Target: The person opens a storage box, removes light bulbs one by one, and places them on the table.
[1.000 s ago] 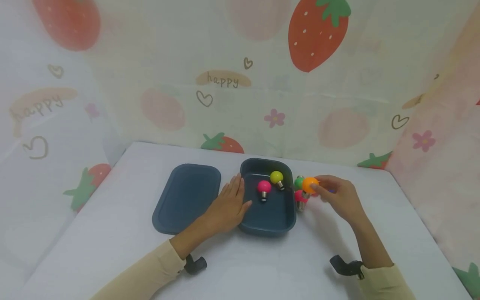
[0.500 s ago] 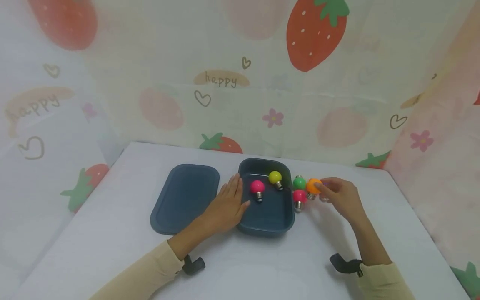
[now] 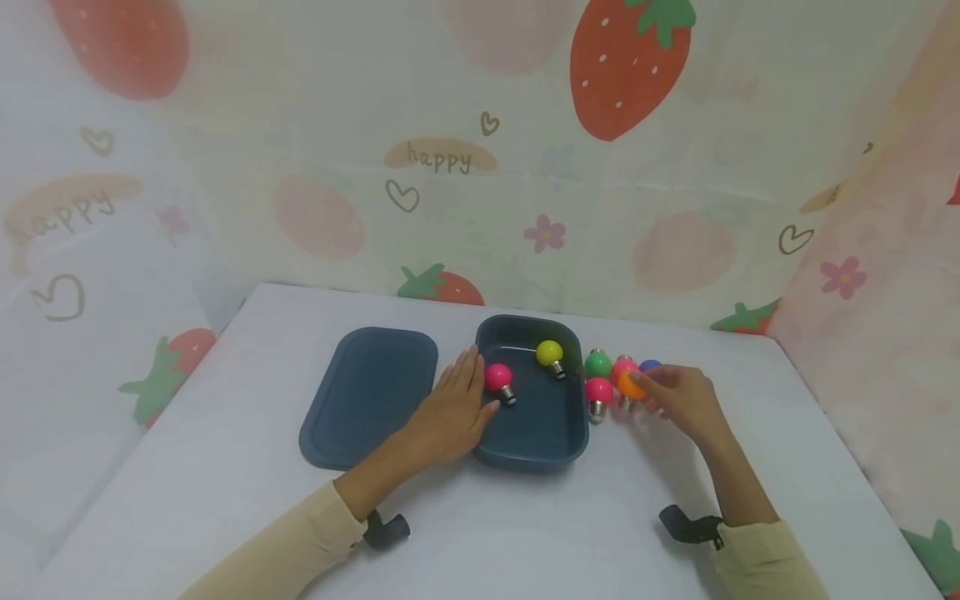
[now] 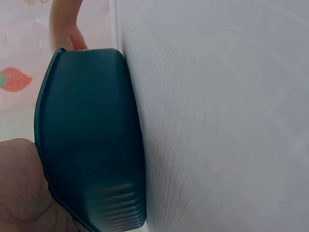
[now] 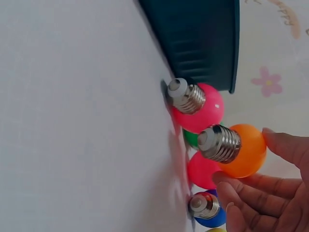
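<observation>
My left hand (image 3: 450,417), fingers straight and together, rests against the left side of a dark blue-green box (image 3: 536,429). Inside the box lie a pink light bulb (image 3: 498,377), near the left wall, and a yellow light bulb (image 3: 549,352). To the right of the box, my right hand (image 3: 686,404) pinches an orange light bulb (image 3: 632,385) by its round end; its metal screw base faces away from the palm in the right wrist view. Around it are a green bulb (image 3: 597,364), two pink bulbs (image 3: 599,390) and a blue bulb (image 5: 212,217). The left wrist view shows the box's outer wall (image 4: 87,121).
A flat dark lid (image 3: 371,400) lies on the white table (image 3: 525,533) left of the box, partly behind my left forearm. Black wrist cameras (image 3: 386,531) sit at both cuffs. A printed curtain (image 3: 322,100) stands behind the table.
The pink bulb in the box has rolled left towards the wall. My right hand has moved the orange bulb slightly right and nearer to me, beside the other bulbs. The left hand stays put.
</observation>
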`<state>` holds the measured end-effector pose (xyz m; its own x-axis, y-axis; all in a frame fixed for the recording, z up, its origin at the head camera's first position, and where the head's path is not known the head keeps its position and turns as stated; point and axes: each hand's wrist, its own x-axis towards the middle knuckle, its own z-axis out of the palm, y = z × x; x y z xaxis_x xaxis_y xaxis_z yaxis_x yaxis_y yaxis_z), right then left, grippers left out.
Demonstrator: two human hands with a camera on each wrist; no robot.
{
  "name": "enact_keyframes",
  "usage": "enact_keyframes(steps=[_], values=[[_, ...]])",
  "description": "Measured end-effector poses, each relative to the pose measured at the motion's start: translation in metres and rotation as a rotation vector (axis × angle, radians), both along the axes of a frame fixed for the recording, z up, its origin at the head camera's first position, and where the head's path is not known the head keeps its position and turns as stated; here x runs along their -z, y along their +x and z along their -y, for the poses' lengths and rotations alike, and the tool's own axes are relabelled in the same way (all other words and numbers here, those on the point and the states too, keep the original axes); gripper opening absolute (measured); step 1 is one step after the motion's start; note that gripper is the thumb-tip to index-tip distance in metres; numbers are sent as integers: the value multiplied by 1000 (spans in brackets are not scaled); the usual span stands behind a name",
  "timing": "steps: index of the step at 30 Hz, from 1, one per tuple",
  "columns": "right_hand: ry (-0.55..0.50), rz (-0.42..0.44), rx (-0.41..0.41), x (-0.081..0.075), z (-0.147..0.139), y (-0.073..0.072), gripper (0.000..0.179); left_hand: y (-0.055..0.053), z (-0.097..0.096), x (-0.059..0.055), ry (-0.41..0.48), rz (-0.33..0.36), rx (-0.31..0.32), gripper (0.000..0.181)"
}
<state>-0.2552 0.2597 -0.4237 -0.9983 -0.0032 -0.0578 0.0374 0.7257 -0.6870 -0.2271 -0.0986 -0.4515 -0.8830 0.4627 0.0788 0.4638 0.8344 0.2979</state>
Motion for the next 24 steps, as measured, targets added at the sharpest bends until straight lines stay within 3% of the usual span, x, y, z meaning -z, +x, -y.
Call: enact_keyframes(steps=[6, 14, 24], values=[[6, 0, -6, 1, 2, -1, 58, -1, 0, -2, 8, -1, 1, 73], [17, 74, 27, 13, 3, 0, 60, 2, 0, 2, -11, -1, -1, 74], [40, 55, 39, 15, 6, -3, 57, 1, 0, -1, 8, 1, -4, 73]])
